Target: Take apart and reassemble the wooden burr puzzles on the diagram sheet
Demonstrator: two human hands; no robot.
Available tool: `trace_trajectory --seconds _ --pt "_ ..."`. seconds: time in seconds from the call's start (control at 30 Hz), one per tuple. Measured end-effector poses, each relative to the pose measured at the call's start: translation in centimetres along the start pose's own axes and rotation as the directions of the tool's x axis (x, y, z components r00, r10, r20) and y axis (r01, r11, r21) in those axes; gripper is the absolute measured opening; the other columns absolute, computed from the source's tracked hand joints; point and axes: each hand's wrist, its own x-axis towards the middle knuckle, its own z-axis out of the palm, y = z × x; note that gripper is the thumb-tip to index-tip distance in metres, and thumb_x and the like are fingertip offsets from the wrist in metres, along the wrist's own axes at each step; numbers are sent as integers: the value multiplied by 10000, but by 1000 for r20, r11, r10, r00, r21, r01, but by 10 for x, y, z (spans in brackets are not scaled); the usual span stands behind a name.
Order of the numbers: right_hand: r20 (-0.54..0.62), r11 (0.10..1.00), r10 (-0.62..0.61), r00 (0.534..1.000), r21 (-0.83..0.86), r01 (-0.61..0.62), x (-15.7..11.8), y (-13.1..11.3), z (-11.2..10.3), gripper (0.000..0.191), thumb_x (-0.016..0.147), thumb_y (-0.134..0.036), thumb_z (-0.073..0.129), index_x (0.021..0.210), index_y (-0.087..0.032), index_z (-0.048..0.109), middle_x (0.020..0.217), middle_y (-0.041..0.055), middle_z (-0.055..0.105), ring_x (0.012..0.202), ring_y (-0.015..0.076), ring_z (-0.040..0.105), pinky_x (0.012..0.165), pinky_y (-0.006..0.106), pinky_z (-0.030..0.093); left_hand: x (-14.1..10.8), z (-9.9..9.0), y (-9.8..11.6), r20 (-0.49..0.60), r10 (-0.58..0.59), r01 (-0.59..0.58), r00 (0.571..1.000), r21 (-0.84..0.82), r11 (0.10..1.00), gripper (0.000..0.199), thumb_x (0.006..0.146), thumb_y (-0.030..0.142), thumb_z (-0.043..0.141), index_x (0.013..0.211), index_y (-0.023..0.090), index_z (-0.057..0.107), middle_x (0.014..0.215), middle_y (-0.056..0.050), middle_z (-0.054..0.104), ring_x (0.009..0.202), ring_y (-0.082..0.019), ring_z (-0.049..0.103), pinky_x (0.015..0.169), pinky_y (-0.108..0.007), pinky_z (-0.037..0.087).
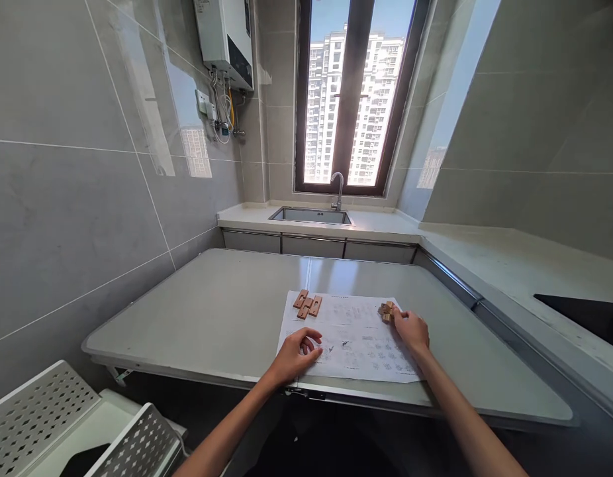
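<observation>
- We find the interlocked wooden block (386, 312) over the far right part of the printed sheet (356, 329), at the fingertips of the right hand (410, 330).
- That right hand is closed to a pinch – thumb and fingers meet at the block's right end.
- We see the left hand (295, 356) over the sheet's near left part, half open with fingers loosely curled and thumb apart, holding nothing.
- Just beyond it, at the sheet's far left corner, we make out a group of flat wooden pieces (305, 308) lying close together, some with cut-outs.
- Under all this we have the pale table (227, 305), a seam running across it from near to far.
- Farther off we see the sink (309, 215) with its faucet (339, 189), below the window (342, 99).
- Near left – down beside the table – stands a white perforated basket (38, 411).
</observation>
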Motion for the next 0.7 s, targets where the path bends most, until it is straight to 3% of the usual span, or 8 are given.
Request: trace_trajectory --seconds 0.17,0.33,0.43,0.53,0.63,0.7 --pt "17 993 102 995 59 -103 7 4 3 471 928 -606 484 850 -186 683 1061 253 718 1056 375 684 815 423 524 1 0 0 15 13 -14 1000 86 996 258 918 378 665 1093 198 725 979 -41 773 804 -178 674 748 -295 539" --pt "-36 979 67 997 195 -59 -39 3 7 493 885 -571 563 1161 -162 582 1382 284 508 1029 344 689 850 472 548 12 0 -1 3 47 -46 999 208 977 254 976 396 594 1074 206 730 932 -46 756 800 -195 684 736 -312 553" --pt "35 945 -85 996 319 70 -75 0 10 313 863 -475 595 1038 -216 612 1264 171 568 872 262 714 831 429 582 34 -2 -7 -45 92 -73 995 318 945 227 982 365 586 1087 211 716 1091 -94 741 996 -254 686 912 -402 557" --pt "112 894 -233 966 415 167 -94 -5 9 224 867 -453 595 901 -240 658 1050 100 659 821 251 709 788 393 588 65 -6 -19 -86 134 -84 987 440 894 291 954 346 636 1205 213 697 1375 -149 642 1346 -352 530 1169 -547 397" --pt "141 873 -294 945 443 206 -96 -10 4 233 877 -444 569 850 -235 669 924 84 707 804 264 699 766 393 560 90 -9 -35 -55 129 -81 990 525 847 458 920 411 699 1345 245 660 1619 -126 465 1498 -398 374 1238 -604 301" --pt "147 870 -304 941 446 211 -94 -13 1 242 873 -447 564 834 -232 671 883 79 720 772 264 689 745 391 540 100 -10 -44 -22 103 -73 994 564 822 506 923 467 697 1387 272 649 1659 -113 427 1539 -419 322 1250 -641 274"
